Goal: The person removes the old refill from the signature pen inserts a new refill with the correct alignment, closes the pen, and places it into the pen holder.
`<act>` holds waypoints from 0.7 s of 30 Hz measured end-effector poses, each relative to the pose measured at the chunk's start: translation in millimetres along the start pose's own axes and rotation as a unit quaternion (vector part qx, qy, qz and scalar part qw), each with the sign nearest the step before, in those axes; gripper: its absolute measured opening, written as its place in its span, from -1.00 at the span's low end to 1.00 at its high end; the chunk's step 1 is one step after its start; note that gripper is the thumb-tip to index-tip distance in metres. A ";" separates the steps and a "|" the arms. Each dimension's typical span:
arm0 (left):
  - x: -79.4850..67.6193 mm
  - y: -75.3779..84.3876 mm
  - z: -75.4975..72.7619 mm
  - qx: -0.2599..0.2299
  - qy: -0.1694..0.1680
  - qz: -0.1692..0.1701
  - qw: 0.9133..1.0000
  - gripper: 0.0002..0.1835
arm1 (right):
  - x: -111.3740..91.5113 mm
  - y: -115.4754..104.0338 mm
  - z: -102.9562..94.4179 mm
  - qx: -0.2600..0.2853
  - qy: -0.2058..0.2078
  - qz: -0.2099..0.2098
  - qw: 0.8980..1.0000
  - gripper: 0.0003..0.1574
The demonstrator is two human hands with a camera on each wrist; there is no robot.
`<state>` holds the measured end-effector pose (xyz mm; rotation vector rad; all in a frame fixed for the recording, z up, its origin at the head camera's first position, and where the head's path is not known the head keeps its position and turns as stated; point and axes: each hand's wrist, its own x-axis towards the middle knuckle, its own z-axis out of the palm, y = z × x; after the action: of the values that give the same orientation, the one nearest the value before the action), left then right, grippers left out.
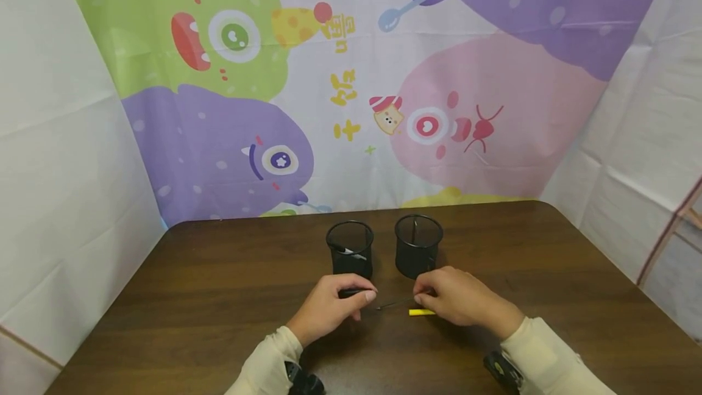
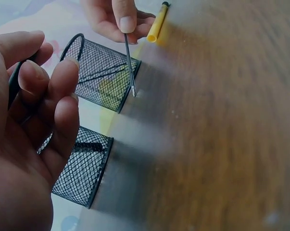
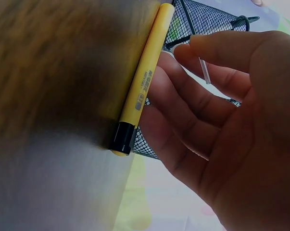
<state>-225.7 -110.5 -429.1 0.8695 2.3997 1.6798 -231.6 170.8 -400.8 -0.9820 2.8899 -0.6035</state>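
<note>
Between thumb and fingertips my right hand (image 1: pixel 460 297) pinches a thin pen refill (image 2: pixel 129 62). Its metal tip points toward my left hand (image 1: pixel 336 302), and its clear tail end shows in the right wrist view. My left hand grips a slim black piece (image 1: pixel 351 292), mostly hidden by the fingers; I cannot tell what pen part it is. A yellow pen barrel (image 3: pixel 144 82) with a black clip end lies on the table beneath my right hand. In the left wrist view its near end looks hollow.
Two black mesh pen cups stand just beyond the hands. The left cup (image 1: pixel 351 268) has a black-and-white pen inside, and the right cup (image 1: pixel 414 264) holds a thin dark item. A cartoon cloth (image 1: pixel 351 188) hangs behind the brown table (image 1: pixel 230 297).
</note>
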 end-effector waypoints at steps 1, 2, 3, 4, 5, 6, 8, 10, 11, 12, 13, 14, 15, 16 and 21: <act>-0.1 0.1 0.0 0.000 0.000 -0.001 1.000 -0.69 | -0.1 0.1 0.2 0.000 0.000 0.001 1.000 -0.92; -0.2 0.0 0.0 0.001 0.000 -0.001 1.000 -0.69 | 0.0 0.3 0.4 -0.001 -0.001 0.002 1.000 -0.91; -0.1 0.0 0.1 0.002 0.000 0.000 1.000 -0.69 | 0.0 0.4 0.5 -0.001 0.000 0.002 1.000 -0.91; -0.2 -0.1 0.2 0.004 0.001 -0.001 1.000 -0.69 | 0.0 0.6 0.7 -0.002 0.000 0.003 1.000 -0.91; -0.2 -0.3 0.4 0.005 0.001 -0.001 1.000 -0.69 | -0.2 0.8 0.8 -0.002 -0.001 0.003 1.000 -0.92; -0.3 -0.4 0.6 0.007 0.001 -0.002 1.000 -0.69 | -0.4 1.1 1.1 -0.001 -0.001 0.003 1.000 -0.92; -0.2 -0.5 0.5 0.010 0.001 -0.004 1.000 -0.69 | 0.1 1.4 1.0 -0.002 -0.001 0.002 1.000 -0.92; -0.1 -0.4 0.6 0.011 0.001 -0.007 1.000 -0.69 | 0.2 1.5 1.1 -0.002 -0.001 0.001 1.000 -0.92; 0.0 -0.4 0.6 0.011 0.000 -0.008 1.000 -0.69 | 0.3 1.6 1.1 -0.003 -0.001 0.001 1.000 -0.92; 0.0 -0.4 0.7 0.010 0.000 -0.009 1.000 -0.69 | 0.2 1.7 1.2 -0.004 -0.001 0.002 1.000 -0.92; 0.2 -0.5 0.7 0.010 0.000 -0.008 1.000 -0.70 | 0.4 1.7 1.3 -0.005 -0.002 0.003 1.000 -0.93; 0.2 -0.5 0.8 0.010 0.001 -0.009 1.000 -0.70 | 0.4 1.6 1.3 -0.005 -0.003 0.004 1.000 -0.93; 0.3 -0.5 0.9 0.010 0.001 -0.009 1.000 -0.71 | 0.3 1.5 1.3 -0.004 -0.003 0.005 1.000 -0.94; 0.4 -0.6 0.9 0.010 0.001 -0.009 1.000 -0.71 | 0.3 1.4 1.4 -0.004 -0.004 0.006 1.000 -0.95; -0.2 -1.1 1.1 0.015 0.001 -0.016 1.000 -0.73 | 0.2 0.8 1.4 0.005 -0.009 0.009 1.000 -0.95</act>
<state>-225.5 -109.9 -430.5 0.8295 2.4335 1.6385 -232.1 170.8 -402.3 -0.9544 2.8733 -0.6043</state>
